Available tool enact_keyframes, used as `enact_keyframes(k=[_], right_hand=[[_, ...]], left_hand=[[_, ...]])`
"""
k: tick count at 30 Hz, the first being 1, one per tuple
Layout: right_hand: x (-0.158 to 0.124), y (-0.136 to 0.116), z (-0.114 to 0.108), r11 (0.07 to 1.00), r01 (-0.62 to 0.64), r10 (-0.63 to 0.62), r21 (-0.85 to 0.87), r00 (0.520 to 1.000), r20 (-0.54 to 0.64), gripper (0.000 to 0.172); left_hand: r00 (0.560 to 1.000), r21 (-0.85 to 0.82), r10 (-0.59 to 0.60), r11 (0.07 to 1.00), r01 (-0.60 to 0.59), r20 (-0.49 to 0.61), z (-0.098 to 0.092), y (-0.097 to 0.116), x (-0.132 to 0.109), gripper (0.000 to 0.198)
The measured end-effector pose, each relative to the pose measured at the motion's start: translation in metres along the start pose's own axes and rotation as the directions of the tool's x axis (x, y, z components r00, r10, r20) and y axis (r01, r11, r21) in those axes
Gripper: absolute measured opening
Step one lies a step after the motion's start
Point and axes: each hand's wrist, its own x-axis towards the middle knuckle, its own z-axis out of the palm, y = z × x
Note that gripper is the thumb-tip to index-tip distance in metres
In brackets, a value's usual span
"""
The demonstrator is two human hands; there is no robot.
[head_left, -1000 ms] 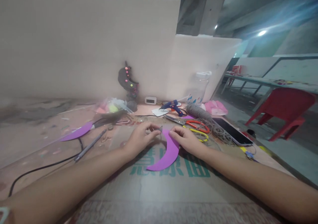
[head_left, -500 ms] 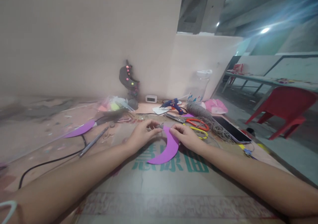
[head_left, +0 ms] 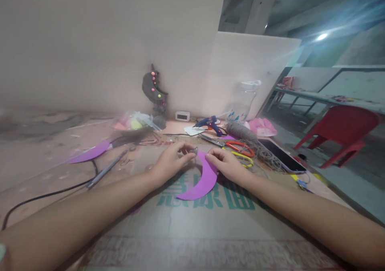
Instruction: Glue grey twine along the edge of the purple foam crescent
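Green, perhaps Chinese, print (head_left: 237, 201) on cardboard (head_left: 192, 231) runs beneath purple crescent (head_left: 204, 181).

Both forearms stretch forward, low and converging; left grip (head_left: 170, 163) and right grip (head_left: 226, 164) pinch fingertips, nearly meeting.

Crescent (head_left: 202, 181): looking matt, smooth, foam-like. Cardboard (head_left: 192, 227): showing dull, creased paper face. Scissors (head_left: 232, 144): gleaming plastic handles, metal blades. Twine (head_left: 240, 131): looking rough, fibrous. Phone (head_left: 281, 155): shining glossy. Jar (head_left: 244, 102): showing clear plastic.
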Motion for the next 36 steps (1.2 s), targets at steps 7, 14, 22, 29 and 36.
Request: enact_keyframes(k=[7, 14, 22, 29, 36], right_hand=[[0.0005, 0.0016, 0.0002, 0.996, -0.062, 0.062, 0.068, 0.998, 0.000, 0.031], [-0.0019, -0.0036, 0.0009, 0.998, -0.038, 0.039, 0.055, 0.999, -0.017, 0.032], [-0.0026, -0.0034, 0.0010, 0.999, -0.008, 0.009, 0.054, 1.000, -0.016, 0.034], [-0.0033, -0.0076, 0.0000, 0.999, 0.000, 0.001, 0.038, 1.000, -0.028, 0.033], [-0.0046, -0.0048, 0.0004, 0.999, 0.024, -0.023, 0.040, 0.999, -0.031, 0.030]], left_hand=[[1.000, 0.023, 0.020, 1.000, -0.020, -0.021, 0.0018, -0.0055, -0.0016, 0.024], [0.998, 0.035, 0.061, 0.998, -0.060, -0.025, 0.0017, -0.0062, -0.0010, 0.022], [0.994, 0.048, 0.091, 0.995, -0.088, -0.064, 0.0018, -0.0034, -0.0008, 0.017], [0.990, 0.053, 0.118, 0.992, -0.114, -0.080, 0.0021, -0.0022, -0.0025, 0.014], [0.989, 0.053, 0.129, 0.991, -0.125, -0.068, 0.0002, -0.0004, -0.0041, 0.023]])
